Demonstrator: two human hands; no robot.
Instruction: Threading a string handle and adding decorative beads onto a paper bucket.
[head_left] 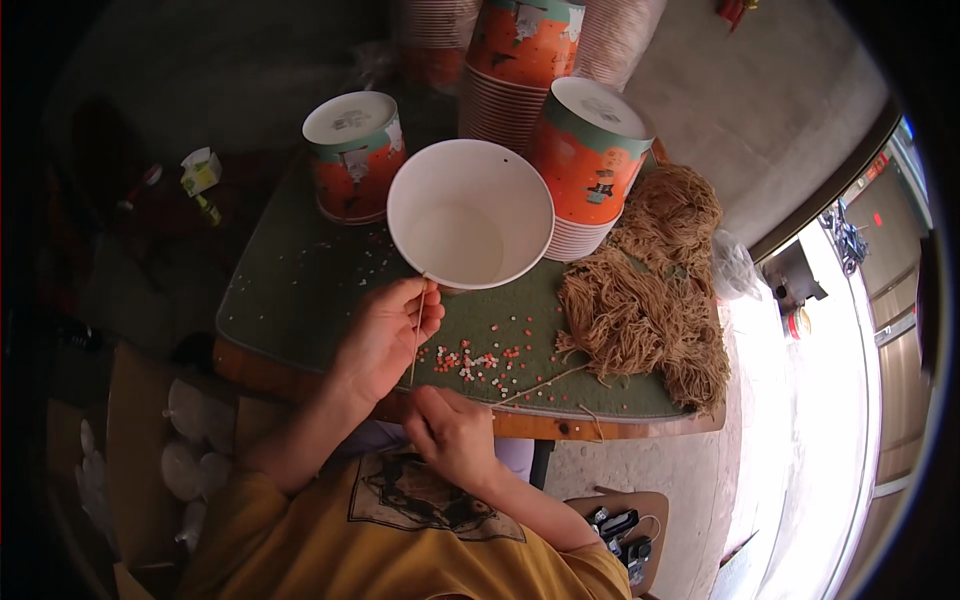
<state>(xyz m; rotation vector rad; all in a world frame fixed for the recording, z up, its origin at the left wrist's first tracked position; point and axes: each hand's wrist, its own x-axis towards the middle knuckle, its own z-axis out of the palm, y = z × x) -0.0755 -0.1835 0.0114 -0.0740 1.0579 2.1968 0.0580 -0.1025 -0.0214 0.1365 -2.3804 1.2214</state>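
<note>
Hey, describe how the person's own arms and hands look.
The left hand and right hand are bare: no gloves or watch visible. Bare forearms emerge from mustard-yellow fabric sleeves, matching the shirt with its dark rectangular print.

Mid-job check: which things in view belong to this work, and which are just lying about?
Likely part of the work:
thin cord, pinched by the left hand and running to the closed right hand
open white-lined bucket
brown cord bundle
upturned orange-and-green buckets

Apparently just lying about:
scattered orange and white bits
tissue box
clear plastic wad
black gadgets, lower right
</note>
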